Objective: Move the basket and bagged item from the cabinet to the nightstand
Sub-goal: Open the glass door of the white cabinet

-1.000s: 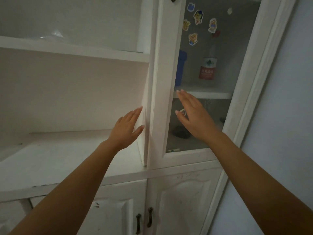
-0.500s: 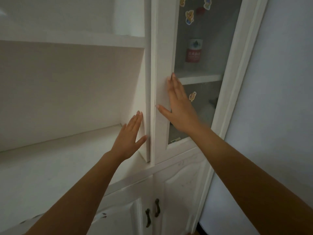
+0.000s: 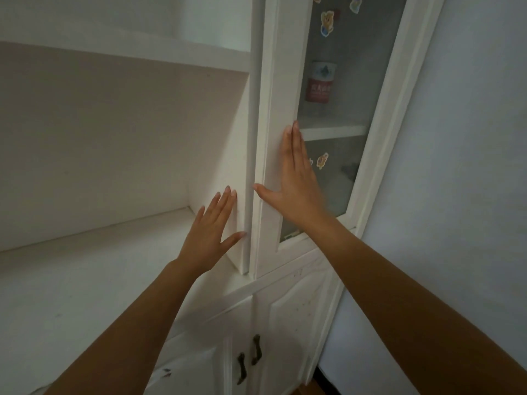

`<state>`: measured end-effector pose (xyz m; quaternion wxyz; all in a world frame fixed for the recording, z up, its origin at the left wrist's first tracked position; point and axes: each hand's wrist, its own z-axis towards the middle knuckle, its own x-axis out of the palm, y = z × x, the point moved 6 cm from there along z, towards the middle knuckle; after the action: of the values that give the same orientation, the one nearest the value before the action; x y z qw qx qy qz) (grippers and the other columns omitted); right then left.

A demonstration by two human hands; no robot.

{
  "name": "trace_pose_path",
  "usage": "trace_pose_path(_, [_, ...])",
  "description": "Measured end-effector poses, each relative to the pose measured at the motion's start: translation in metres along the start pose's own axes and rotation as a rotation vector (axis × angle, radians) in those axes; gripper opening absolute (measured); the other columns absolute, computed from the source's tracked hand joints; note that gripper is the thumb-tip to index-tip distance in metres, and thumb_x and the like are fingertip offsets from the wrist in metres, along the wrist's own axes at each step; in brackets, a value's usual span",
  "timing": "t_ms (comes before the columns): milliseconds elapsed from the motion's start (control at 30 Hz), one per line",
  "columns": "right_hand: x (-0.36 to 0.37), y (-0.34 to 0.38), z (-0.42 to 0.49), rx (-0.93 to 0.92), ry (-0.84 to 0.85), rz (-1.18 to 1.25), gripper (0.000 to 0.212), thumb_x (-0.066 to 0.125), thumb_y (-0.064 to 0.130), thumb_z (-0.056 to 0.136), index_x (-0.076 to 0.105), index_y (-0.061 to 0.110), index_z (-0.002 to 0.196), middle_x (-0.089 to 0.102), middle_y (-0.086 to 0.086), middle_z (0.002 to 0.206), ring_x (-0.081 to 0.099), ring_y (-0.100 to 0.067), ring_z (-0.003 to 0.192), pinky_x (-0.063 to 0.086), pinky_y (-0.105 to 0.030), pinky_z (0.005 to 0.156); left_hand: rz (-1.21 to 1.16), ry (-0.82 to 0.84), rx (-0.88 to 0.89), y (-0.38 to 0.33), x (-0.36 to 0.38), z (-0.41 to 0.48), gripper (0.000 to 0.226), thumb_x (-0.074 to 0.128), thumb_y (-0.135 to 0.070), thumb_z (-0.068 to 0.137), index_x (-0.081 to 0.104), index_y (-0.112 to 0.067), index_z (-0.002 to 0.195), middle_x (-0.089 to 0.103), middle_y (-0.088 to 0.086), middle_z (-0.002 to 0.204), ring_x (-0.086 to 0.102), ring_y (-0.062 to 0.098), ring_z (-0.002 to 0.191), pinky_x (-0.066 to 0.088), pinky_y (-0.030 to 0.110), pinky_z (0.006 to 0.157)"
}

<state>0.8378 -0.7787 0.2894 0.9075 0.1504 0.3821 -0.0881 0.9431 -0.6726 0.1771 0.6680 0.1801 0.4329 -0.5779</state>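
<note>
I face a white cabinet with a glass-paned door [image 3: 281, 81] on the right, now flush with its frame. My right hand [image 3: 293, 178] lies flat against the door's left stile, fingers straight and pointing up. My left hand [image 3: 212, 232] is spread open against the side panel of the open shelf bay [image 3: 114, 246], thumb touching the panel's front edge. Neither hand holds anything. No basket or bagged item is in view.
Behind the glass stand a red-and-white can [image 3: 319, 82] on an inner shelf and cartoon stickers [image 3: 327, 22] on the pane. Two lower doors with dark handles [image 3: 256, 350] sit below. A pale wall [image 3: 456, 166] borders the cabinet on the right.
The glass door swung from ajar to flush with its frame under my right hand. My left hand moved slightly forward along the side panel. The camera view shifted right and down.
</note>
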Motion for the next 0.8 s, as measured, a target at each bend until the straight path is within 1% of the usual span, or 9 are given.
trace_pose_path(133, [0.001, 0.0, -0.001, -0.002, 0.003, 0.019, 0.111, 0.063, 0.051, 0.077, -0.02, 0.012, 0.141, -0.019, -0.006, 0.154, -0.013, -0.021, 0.141, 0.02, -0.055, 0.112, -0.098, 0.048, -0.114, 0.007, 0.016, -0.025, 0.098, 0.043, -0.069, 0.076, -0.012, -0.022, 0.141, -0.01, -0.003, 0.152, -0.003, 0.013, 0.14, 0.007, 0.041, 0.115])
trace_pose_path(267, [0.0, 0.0, -0.001, -0.008, -0.01, 0.052, 0.111, 0.065, 0.046, 0.077, -0.019, 0.011, 0.141, -0.018, -0.007, 0.154, -0.012, -0.021, 0.142, 0.023, -0.057, 0.11, -0.101, 0.276, -0.275, 0.011, 0.054, -0.068, 0.111, 0.052, -0.065, 0.072, -0.018, -0.01, 0.139, -0.019, 0.008, 0.151, -0.005, 0.02, 0.14, 0.007, 0.036, 0.115])
trace_pose_path(333, [0.0, 0.0, -0.001, -0.003, -0.008, 0.044, 0.111, 0.065, 0.047, 0.077, -0.018, 0.011, 0.141, -0.017, -0.007, 0.154, -0.012, -0.021, 0.142, 0.023, -0.056, 0.111, -0.081, 0.34, -0.309, 0.011, 0.064, -0.077, 0.112, 0.051, -0.066, 0.072, -0.018, -0.007, 0.139, -0.019, 0.012, 0.151, -0.007, 0.023, 0.14, 0.005, 0.035, 0.114])
trace_pose_path(433, [-0.002, 0.001, -0.001, -0.006, -0.01, 0.033, 0.11, 0.064, 0.047, 0.078, -0.018, 0.01, 0.141, -0.017, -0.007, 0.154, -0.011, -0.021, 0.142, 0.022, -0.055, 0.111, -0.022, 0.321, -0.303, 0.013, 0.065, -0.075, 0.105, 0.052, -0.059, 0.079, -0.015, -0.005, 0.139, -0.014, 0.015, 0.152, -0.008, 0.025, 0.14, 0.002, 0.035, 0.113])
trace_pose_path(567, [-0.002, 0.003, -0.004, -0.004, -0.034, 0.002, 0.106, 0.061, 0.047, 0.08, -0.016, 0.01, 0.142, -0.016, -0.008, 0.154, -0.008, -0.022, 0.142, 0.021, -0.052, 0.113, 0.056, 0.302, -0.242, 0.015, 0.068, -0.074, 0.102, 0.042, -0.066, 0.078, -0.011, -0.007, 0.14, -0.008, 0.014, 0.153, -0.007, 0.023, 0.14, -0.003, 0.034, 0.112])
trace_pose_path(600, [-0.002, 0.004, -0.004, 0.001, -0.046, 0.004, 0.105, 0.061, 0.046, 0.08, -0.015, 0.01, 0.142, -0.015, -0.008, 0.155, -0.008, -0.022, 0.142, 0.021, -0.052, 0.113, 0.07, 0.303, -0.233, 0.017, 0.069, -0.074, 0.103, 0.036, -0.072, 0.075, -0.01, -0.008, 0.141, -0.006, 0.013, 0.154, -0.006, 0.023, 0.14, -0.004, 0.034, 0.111])
trace_pose_path(700, [0.0, 0.005, -0.006, 0.01, -0.059, 0.027, 0.102, 0.061, 0.043, 0.081, -0.014, 0.011, 0.143, -0.014, -0.007, 0.155, -0.007, -0.021, 0.142, 0.018, -0.053, 0.113, 0.12, 0.302, -0.188, 0.02, 0.07, -0.075, 0.115, 0.003, -0.087, 0.058, -0.005, -0.009, 0.142, 0.002, 0.009, 0.154, -0.003, 0.021, 0.141, -0.005, 0.033, 0.11])
trace_pose_path(733, [0.001, 0.005, -0.006, 0.011, -0.058, 0.032, 0.102, 0.061, 0.042, 0.081, -0.014, 0.011, 0.143, -0.014, -0.007, 0.155, -0.007, -0.021, 0.142, 0.018, -0.053, 0.113, 0.131, 0.295, -0.177, 0.021, 0.071, -0.075, 0.116, -0.001, -0.088, 0.056, -0.003, -0.01, 0.143, 0.005, 0.008, 0.154, -0.002, 0.02, 0.141, -0.006, 0.034, 0.11])
trace_pose_path(800, [0.001, 0.005, -0.006, 0.01, -0.056, 0.036, 0.102, 0.062, 0.041, 0.082, -0.014, 0.011, 0.143, -0.014, -0.007, 0.155, -0.007, -0.022, 0.142, 0.018, -0.053, 0.113, 0.134, 0.284, -0.176, 0.022, 0.071, -0.075, 0.116, 0.0, -0.087, 0.056, 0.001, -0.011, 0.143, 0.01, 0.007, 0.154, 0.0, 0.019, 0.141, -0.006, 0.034, 0.11])
